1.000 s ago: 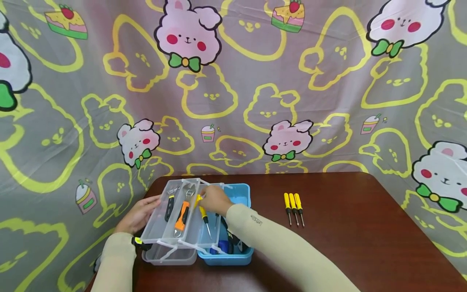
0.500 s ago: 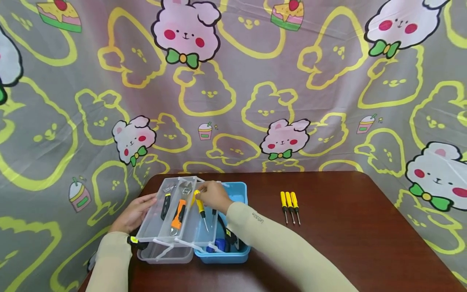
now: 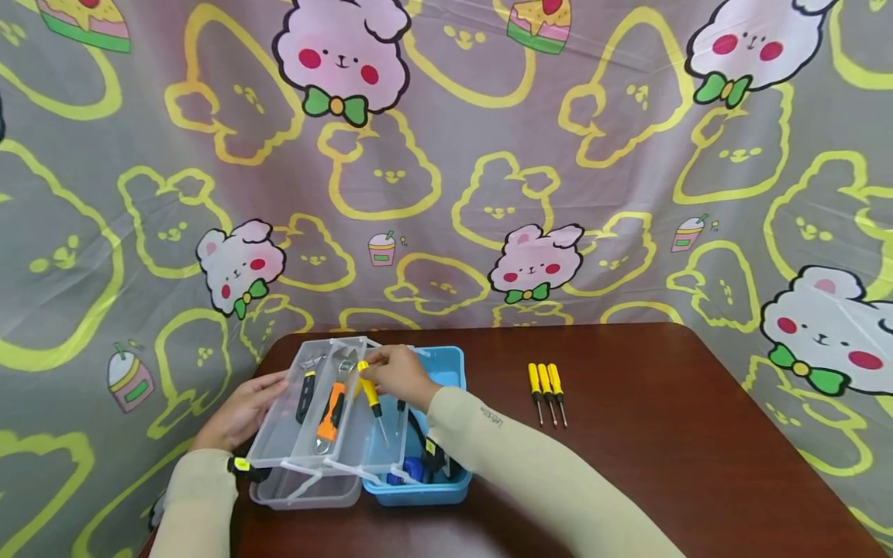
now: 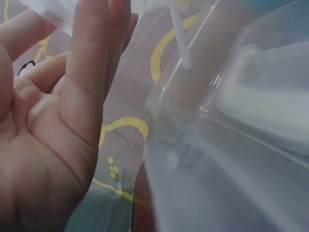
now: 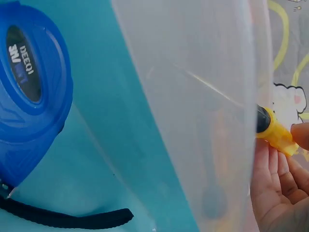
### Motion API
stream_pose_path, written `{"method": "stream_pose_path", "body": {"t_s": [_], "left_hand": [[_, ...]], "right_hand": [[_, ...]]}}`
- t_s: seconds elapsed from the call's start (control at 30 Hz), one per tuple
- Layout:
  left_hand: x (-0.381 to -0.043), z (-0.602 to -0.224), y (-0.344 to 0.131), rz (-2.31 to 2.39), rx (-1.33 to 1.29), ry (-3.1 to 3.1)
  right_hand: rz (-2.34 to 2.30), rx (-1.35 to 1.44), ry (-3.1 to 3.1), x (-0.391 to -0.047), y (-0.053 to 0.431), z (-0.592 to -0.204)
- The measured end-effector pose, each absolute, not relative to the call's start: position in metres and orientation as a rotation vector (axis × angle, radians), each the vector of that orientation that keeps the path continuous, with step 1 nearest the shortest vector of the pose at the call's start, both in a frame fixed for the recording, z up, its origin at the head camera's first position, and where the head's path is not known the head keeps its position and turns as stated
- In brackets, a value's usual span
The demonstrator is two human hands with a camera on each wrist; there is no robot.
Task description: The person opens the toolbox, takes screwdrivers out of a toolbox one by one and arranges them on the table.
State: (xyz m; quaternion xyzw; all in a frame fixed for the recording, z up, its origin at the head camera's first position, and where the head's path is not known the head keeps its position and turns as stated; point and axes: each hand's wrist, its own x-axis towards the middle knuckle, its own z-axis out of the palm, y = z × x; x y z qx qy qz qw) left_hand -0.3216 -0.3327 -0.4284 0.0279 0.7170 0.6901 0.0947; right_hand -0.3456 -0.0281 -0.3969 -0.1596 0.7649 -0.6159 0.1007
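Observation:
My right hand (image 3: 401,377) pinches the yellow handle of a screwdriver (image 3: 368,394), its shaft slanting down over the right compartment of a clear plastic tray (image 3: 279,438). In the right wrist view, thumb and fingers meet on the yellow handle just past the tray wall. My left hand (image 3: 240,411) holds the tray's left side; in the left wrist view its fingers reach up onto the clear plastic. An adjustable wrench (image 3: 331,418) with an orange and black handle lies in the middle compartment. Left of it is a black-handled tool (image 3: 305,397) with a metal head.
The tray folds out on white hinge arms from a blue toolbox (image 3: 453,358). Inside the box sits a blue tape measure (image 5: 38,82) with a black strap (image 5: 91,221). Several yellow screwdrivers (image 3: 546,380) lie side by side on the brown table (image 3: 628,403). A patterned curtain surrounds it.
The head view has turned slightly right, so everything appears shifted left. My right hand has raised the screwdriver's handle a little, and more of the handle's end shows. My left hand stays on the tray.

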Motion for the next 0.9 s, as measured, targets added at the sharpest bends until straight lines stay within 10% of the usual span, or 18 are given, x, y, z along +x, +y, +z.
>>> {"method": "stream_pose_path", "body": {"t_s": [0.9], "left_hand": [[-0.323,-0.428,-0.338,2.014,0.186,2.118]], "right_hand": [[-1.915,-0.472,2.182,-0.349,-0.018,-0.374]]}}
